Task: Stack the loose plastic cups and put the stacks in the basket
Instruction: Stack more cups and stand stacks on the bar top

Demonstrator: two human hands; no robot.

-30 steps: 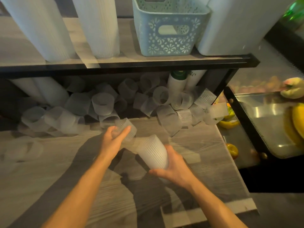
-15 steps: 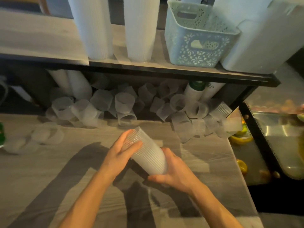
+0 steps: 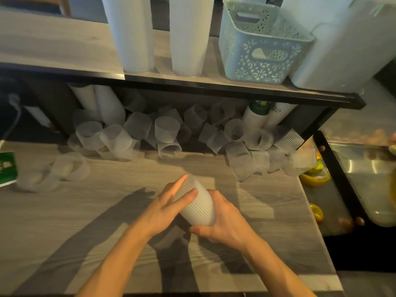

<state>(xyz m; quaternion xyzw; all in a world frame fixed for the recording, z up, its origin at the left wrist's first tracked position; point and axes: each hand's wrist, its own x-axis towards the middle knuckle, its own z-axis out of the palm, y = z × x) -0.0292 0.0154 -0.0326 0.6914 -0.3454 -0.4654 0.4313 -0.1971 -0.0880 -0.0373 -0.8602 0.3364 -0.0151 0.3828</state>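
Ribbed, frosted plastic cups (image 3: 197, 203) — seemingly matt wood-grain counter (image 3: 107, 211)

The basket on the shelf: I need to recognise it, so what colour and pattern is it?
Pale blue-green basket with lacy floral cut-outs, seen in the head view.
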